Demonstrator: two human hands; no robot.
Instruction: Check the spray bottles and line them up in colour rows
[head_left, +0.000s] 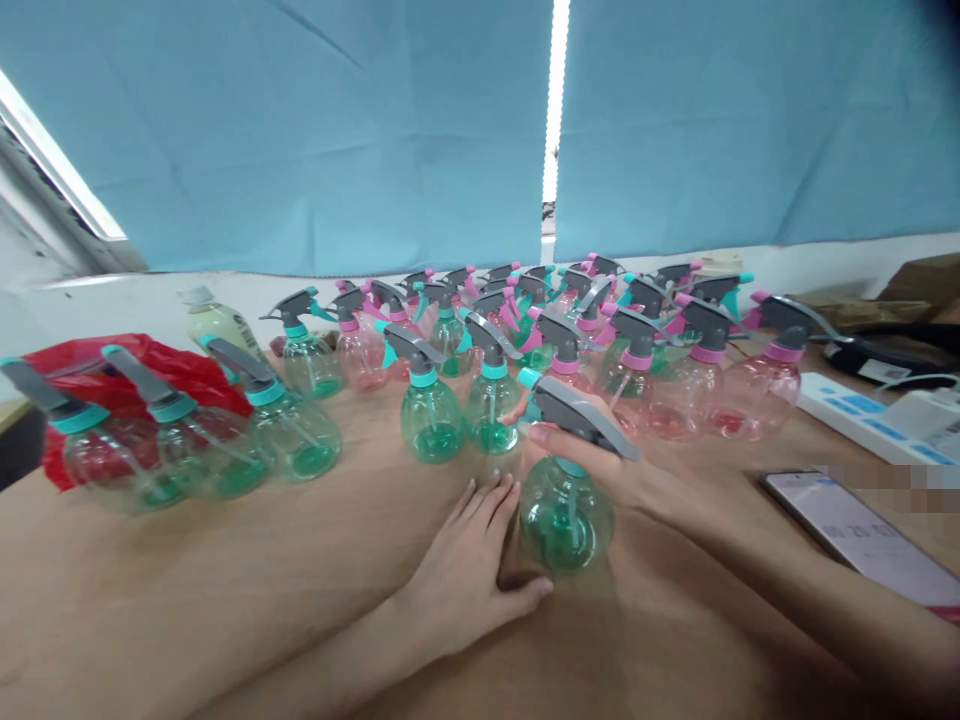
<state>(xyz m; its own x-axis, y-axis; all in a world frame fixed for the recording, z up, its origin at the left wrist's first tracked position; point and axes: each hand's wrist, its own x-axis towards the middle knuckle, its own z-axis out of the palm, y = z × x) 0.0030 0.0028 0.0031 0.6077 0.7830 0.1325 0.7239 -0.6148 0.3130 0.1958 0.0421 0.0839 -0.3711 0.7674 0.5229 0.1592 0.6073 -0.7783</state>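
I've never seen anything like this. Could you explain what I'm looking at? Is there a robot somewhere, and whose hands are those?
No robot here: these are a person's own bare hands. There is just one picture, taken by a camera worn on that person's head, looking forward and down.

The right hand holds a green spray bottle near its neck, below the grey sprayer head. The left hand rests on the wooden table, beside that bottle.

Behind stand many more bottles, some green, some pink. Three green ones stand at the picture's left, near a red plastic bag. On the right lie a phone and a white power strip. A blue curtain hangs at the back.
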